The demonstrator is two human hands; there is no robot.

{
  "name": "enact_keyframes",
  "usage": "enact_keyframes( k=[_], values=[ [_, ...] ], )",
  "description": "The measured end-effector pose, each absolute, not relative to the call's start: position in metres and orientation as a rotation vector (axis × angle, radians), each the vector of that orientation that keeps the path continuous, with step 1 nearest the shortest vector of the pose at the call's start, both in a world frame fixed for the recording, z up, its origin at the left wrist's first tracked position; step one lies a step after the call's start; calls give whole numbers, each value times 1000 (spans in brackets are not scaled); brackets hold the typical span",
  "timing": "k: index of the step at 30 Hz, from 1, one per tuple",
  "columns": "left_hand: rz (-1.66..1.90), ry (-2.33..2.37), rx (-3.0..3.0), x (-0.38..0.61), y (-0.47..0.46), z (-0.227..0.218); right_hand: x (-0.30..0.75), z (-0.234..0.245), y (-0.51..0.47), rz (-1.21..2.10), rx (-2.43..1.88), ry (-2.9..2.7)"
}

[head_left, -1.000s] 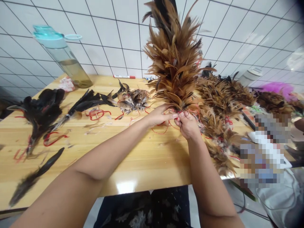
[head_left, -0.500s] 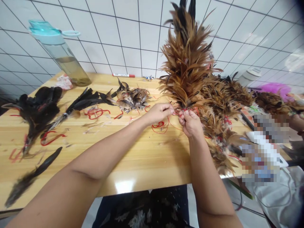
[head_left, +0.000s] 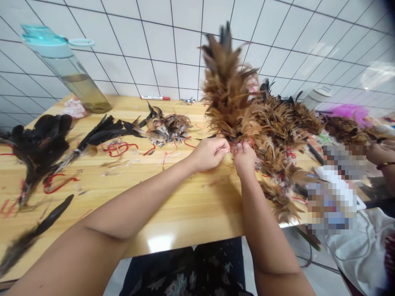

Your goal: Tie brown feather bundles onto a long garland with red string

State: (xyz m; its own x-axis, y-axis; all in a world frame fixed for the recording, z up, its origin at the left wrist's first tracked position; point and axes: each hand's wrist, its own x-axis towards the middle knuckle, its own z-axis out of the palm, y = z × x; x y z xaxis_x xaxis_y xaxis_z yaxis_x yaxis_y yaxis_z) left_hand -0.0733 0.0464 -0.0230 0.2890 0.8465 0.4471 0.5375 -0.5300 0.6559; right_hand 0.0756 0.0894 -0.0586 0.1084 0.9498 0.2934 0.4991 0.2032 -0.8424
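left hand (head_left: 210, 153): fingers pinched tight on the red string (head_left: 250, 142) | right hand (head_left: 245, 158): curled round the base of the brown feather bundle (head_left: 230, 94), knuckles nearly touching the left | bundle: standing upright on the wooden table (head_left: 185, 197), loose brown feathers (head_left: 284, 123) heaped just beside | far left: black feathers (head_left: 40, 139), water bottle (head_left: 68, 70)
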Motion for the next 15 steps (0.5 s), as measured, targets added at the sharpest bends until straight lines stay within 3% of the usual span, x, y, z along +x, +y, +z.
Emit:
enact_keyframes(
  k=[4,7,15],
  values=[
    [1126,1271,2352,-70,44,-17,75,-48,78,124,-1683,-1898],
    [1132,1346,2210,-73,45,-13,70,-41,70,-28,-1775,-2050],
    [960,1277,1794,-82,53,-17,70,-49,78,62,-1820,-2017]
  ],
)
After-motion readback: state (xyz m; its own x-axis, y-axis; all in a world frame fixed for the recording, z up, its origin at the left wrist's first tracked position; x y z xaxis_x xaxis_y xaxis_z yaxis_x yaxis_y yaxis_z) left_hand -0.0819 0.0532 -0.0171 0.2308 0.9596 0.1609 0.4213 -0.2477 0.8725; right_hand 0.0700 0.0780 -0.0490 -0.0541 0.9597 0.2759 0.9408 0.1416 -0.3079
